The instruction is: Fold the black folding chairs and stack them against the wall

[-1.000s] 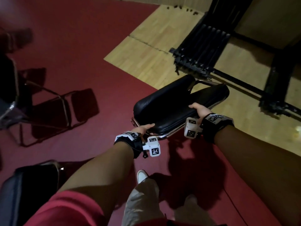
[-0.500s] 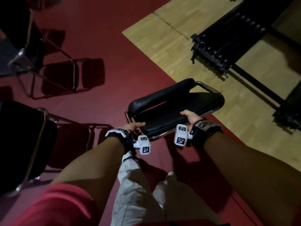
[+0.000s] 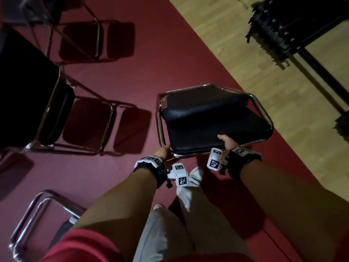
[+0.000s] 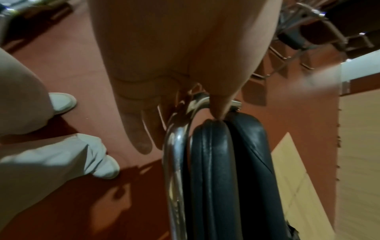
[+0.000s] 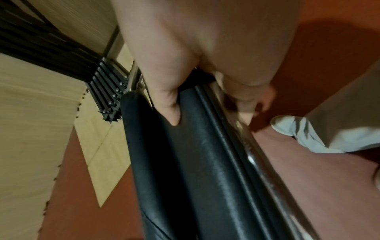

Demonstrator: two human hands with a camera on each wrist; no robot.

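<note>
Both hands, left hand (image 3: 162, 150) and right hand (image 3: 227, 142), grip the folded black padded chrome-framed chair (image 3: 211, 123), carrying it; next it needs leaning against the wall

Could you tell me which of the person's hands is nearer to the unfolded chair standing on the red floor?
Left. The left hand grips the folded chair on the side facing the unfolded chair; the right hand is farther away.

chair (image 3: 211, 127) black, chrome frame | floor (image 3: 151, 72) dark red | sleeve (image 3: 81, 246) red
</note>
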